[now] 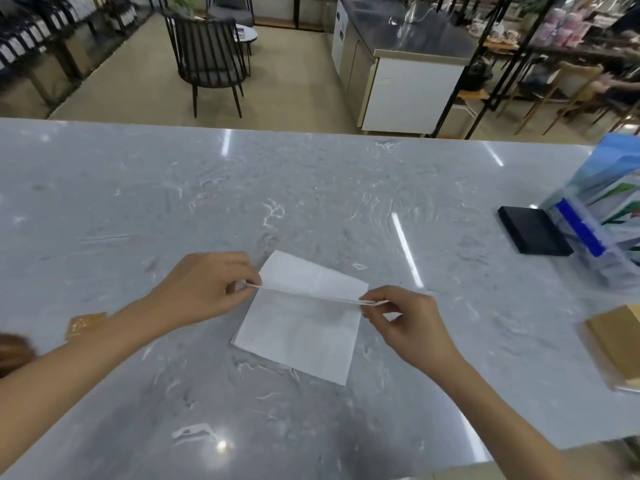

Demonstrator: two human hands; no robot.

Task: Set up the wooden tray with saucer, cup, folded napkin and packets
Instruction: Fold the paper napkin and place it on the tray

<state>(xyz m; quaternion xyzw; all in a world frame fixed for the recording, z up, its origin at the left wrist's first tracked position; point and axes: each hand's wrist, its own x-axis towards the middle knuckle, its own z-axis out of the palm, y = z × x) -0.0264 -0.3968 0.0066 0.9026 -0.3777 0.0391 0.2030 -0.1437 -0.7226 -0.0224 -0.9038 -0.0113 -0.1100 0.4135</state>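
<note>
A white paper napkin (301, 327) lies on the grey marble counter (242, 202) in front of me. Its far part is lifted and bent over along a crease. My left hand (204, 289) pinches the left end of that lifted edge. My right hand (405, 320) pinches the right end of the same edge. A small gold packet (83, 323) lies flat on the counter beside my left forearm. At the right edge a light wooden object (616, 344), perhaps the tray, shows only in part. No cup or saucer is in view.
A black flat box (533, 233) sits at the right. Behind it stands a clear holder with blue and green leaflets (602, 216). A brown object (12, 351) pokes in at the left edge. Beyond the counter are a dark chair (207, 60) and a white cabinet (408, 88).
</note>
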